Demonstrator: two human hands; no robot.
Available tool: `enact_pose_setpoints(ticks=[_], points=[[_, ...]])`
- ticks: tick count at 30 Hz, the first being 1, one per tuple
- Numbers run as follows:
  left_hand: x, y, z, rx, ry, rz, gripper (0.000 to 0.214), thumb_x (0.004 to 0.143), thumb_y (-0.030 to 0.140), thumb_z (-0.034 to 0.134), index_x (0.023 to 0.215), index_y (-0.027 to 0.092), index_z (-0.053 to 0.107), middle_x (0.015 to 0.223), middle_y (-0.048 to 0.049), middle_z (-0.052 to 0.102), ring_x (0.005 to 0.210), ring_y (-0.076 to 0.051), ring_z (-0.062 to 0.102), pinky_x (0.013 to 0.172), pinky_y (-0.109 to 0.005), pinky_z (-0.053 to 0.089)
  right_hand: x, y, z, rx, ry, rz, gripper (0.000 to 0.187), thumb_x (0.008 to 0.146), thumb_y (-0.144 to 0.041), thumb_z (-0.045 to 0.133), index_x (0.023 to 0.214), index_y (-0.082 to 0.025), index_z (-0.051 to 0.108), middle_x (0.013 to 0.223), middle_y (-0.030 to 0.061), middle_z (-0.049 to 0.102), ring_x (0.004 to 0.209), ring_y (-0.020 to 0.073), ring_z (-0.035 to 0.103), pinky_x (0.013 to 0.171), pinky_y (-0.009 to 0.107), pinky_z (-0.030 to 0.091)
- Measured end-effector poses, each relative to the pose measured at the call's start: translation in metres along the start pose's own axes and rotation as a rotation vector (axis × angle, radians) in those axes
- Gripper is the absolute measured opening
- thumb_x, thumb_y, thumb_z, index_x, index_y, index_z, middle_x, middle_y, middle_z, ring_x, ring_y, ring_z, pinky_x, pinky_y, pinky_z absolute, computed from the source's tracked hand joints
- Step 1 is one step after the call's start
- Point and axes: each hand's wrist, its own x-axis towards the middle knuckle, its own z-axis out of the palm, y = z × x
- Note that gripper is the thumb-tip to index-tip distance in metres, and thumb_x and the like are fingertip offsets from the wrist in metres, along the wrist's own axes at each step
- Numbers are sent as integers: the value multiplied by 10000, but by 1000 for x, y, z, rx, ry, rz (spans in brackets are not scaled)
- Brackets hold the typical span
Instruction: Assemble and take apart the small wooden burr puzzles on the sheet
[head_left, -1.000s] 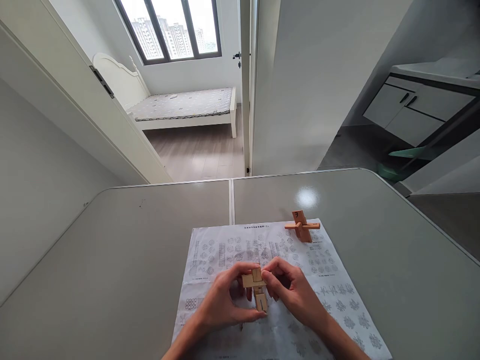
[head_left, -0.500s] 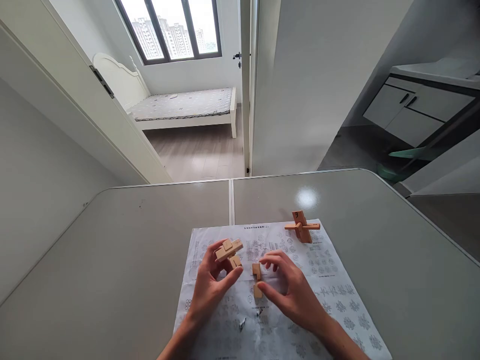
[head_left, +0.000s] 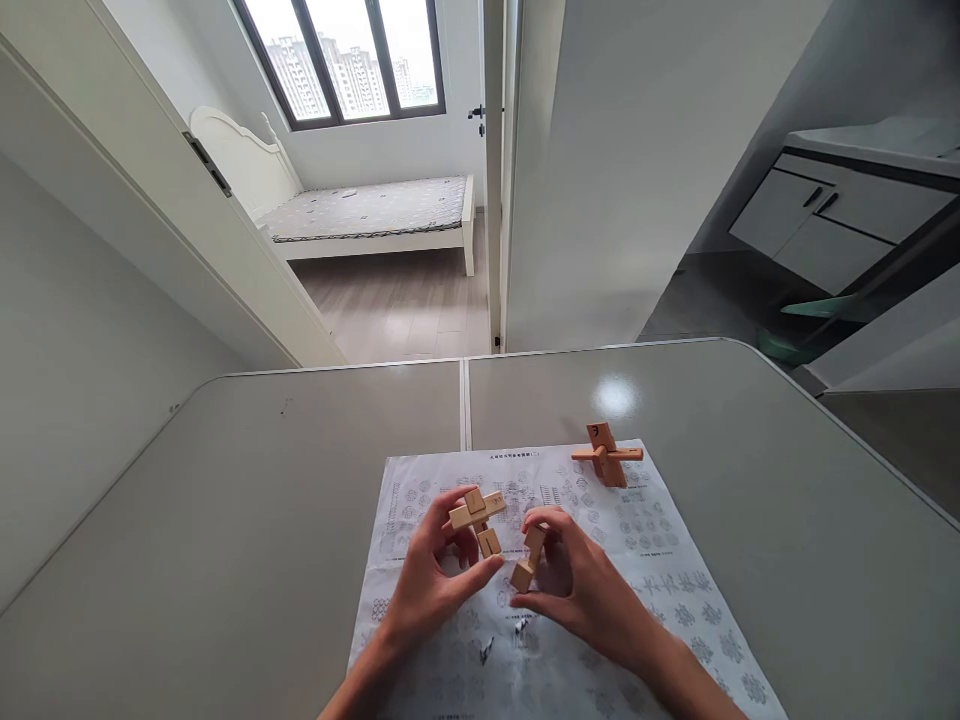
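Two or more interlocking wooden puzzle pieces (head_left: 477, 513), joined crosswise, are held between the thumb and fingers of my left hand (head_left: 435, 570). Just to the right, my right hand (head_left: 581, 570) grips a single notched wooden puzzle piece (head_left: 531, 560) by its two ends, thumb below and fingertips above. That piece is tilted, its notch facing left toward the joined pieces. A small gap separates the two hands. Beneath them lies a printed sheet (head_left: 675, 590) with puzzle diagrams.
A darker assembled wooden cross puzzle (head_left: 606, 455) stands at the sheet's far right corner. The grey table (head_left: 225, 520) has a seam running to its far edge. Beyond are a doorway, a bed (head_left: 375, 210) and a cabinet (head_left: 840, 210) at right.
My right hand has closed on the notched piece, which was upright on the sheet and is now lifted and tilted. My left hand has shifted slightly right, turning the joined pieces.
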Motion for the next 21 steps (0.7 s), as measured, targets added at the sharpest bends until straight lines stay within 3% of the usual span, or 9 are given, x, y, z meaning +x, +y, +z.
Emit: enact_pose_setpoints(ticks=[3,7,9,14,21], points=[[0,-3,1,23,-33,26,623,820,343,822,1361,251,527,983,-40,702,754,-151,647,705,-274,554,0,-2,1,66,9,15,533,875,-364,819,1300,-304,504,1085,36,671,773,188,655,708,310,610],[1,-10,3,37,-54,57,636,805,358,835,1358,257,537,926,-19,683,707,-134,622,646,-239,525,6,-9,-1,232,38,47,183,1025,-417,626,1110,-264,577,843,-4,675,717,180,682,737,312,606],[1,-12,4,41,-52,58,638,802,353,839,1359,258,543,913,-18,684,707,-137,627,642,-233,519,8,-11,-3,290,32,52,187,1058,-427,567,1089,-250,618,872,22,707,772,198,726,775,323,613],[0,-11,6,72,-48,65,642,793,301,844,1362,255,548,913,-16,673,692,-121,592,636,-223,516,7,-8,-4,285,76,39,246,1059,-372,582,1282,-274,620,1137,75,735,1006,236,744,906,359,618],[-1,-9,9,130,-59,109,602,757,223,839,1310,267,606,997,-32,685,707,-107,577,613,-199,528,4,-7,4,113,160,-109,134,1041,-286,615,1166,-288,665,1042,61,620,879,214,693,802,363,640]])
